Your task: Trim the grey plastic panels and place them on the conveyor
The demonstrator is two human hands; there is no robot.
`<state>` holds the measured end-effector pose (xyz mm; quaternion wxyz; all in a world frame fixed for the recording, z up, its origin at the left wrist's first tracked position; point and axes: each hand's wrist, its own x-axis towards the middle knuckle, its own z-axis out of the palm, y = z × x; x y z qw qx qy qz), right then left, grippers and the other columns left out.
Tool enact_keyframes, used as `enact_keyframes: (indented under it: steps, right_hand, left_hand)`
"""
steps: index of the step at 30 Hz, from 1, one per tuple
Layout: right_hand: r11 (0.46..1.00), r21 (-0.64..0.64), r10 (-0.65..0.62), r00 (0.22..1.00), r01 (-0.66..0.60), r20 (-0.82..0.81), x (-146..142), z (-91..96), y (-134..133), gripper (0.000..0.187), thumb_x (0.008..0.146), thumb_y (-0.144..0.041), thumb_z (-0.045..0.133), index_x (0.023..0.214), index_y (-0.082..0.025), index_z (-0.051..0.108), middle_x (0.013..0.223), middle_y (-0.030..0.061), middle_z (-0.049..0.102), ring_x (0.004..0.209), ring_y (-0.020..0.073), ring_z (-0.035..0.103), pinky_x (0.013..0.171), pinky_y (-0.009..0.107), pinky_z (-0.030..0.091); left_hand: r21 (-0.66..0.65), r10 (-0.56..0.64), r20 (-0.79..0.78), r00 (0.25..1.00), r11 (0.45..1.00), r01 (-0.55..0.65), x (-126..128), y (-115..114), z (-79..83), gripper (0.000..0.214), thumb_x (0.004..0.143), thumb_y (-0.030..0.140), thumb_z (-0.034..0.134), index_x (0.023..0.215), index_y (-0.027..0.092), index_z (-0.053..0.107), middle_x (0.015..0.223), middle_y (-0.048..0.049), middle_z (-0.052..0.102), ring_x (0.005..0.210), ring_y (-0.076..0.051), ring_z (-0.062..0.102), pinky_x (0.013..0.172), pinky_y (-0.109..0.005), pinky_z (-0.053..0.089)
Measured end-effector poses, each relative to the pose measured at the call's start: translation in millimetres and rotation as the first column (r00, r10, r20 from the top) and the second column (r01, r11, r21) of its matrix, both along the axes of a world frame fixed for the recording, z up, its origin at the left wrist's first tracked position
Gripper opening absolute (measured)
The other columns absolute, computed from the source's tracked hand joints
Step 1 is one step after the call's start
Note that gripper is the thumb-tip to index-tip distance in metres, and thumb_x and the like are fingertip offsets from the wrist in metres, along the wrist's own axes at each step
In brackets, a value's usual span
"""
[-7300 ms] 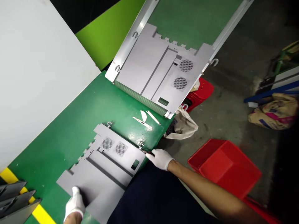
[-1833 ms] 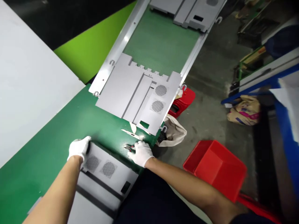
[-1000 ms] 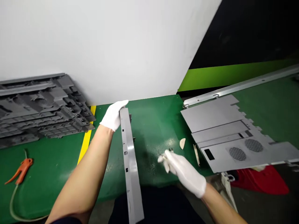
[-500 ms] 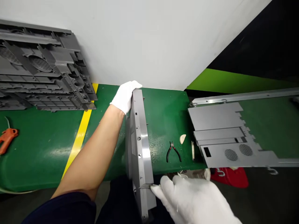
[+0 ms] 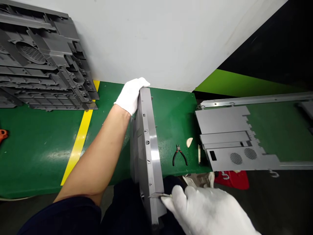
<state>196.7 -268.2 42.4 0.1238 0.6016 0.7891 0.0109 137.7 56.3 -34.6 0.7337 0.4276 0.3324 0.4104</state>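
A grey plastic panel [image 5: 152, 140] stands on its edge in front of me, its narrow side with small slots facing up. My left hand [image 5: 132, 93], in a white glove, is closed over the panel's far end. In my right hand [image 5: 202, 209], also gloved, is a thin-bladed knife [image 5: 158, 195]. Its blade lies across the panel's edge near the close end; the handle is mostly hidden inside the closed fingers. Black-handled cutting pliers [image 5: 179, 155] lie on the green tabletop [image 5: 171, 111], right of the panel.
Several ribbed grey panels [image 5: 49, 65] lean at the left by the white wall. At the right, another grey panel [image 5: 227, 137] lies on a metal-railed conveyor. A pale half-round piece [image 5: 189, 142] and a thin strip [image 5: 199, 154] rest near the pliers. An orange tool [image 5: 3, 134] shows at the left edge.
The view has shifted, so the leaning panels and orange tool sit farther left. Both hands keep their hold; the knife blade remains at the near end of the panel's edge.
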Motion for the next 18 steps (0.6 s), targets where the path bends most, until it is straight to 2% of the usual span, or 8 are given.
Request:
enact_keyframes:
  steps: [10, 18]
  right_hand:
    - [1.000, 0.026, 0.013, 1.000, -0.013, 0.028, -0.5, -5.2, -2.2, 0.033, 0.103, -0.036, 0.044, 0.072, -0.027, 0.047, 0.048, -0.0029, 0.051, 0.035, 0.0181, 0.047, 0.043, 0.039, 0.011]
    - [0.998, 0.058, 0.034, 0.994, -0.028, -0.104, -1.4, -5.0, -6.8, 0.040, 0.106, -0.037, 0.040, 0.068, -0.026, 0.050, 0.045, -0.0032, 0.049, 0.034, 0.0161, 0.040, 0.042, 0.038, 0.012]
  left_hand:
    - [-0.004, -0.016, 0.015, 1.000, 1.000, 0.016, 0.6, -0.3, 0.3, 0.018, 0.068, 0.019, 0.066, 0.067, 0.019, 0.048, 0.060, 0.0058, 0.045, 0.056, -0.008, 0.045, 0.058, -0.025, 0.047]
    - [-0.034, -0.030, -0.005, 1.000, 0.999, 0.029, -2.1, 0.6, 0.5, 0.020, 0.072, 0.019, 0.067, 0.066, 0.020, 0.049, 0.058, 0.0038, 0.043, 0.054, -0.010, 0.045, 0.059, -0.030, 0.050]
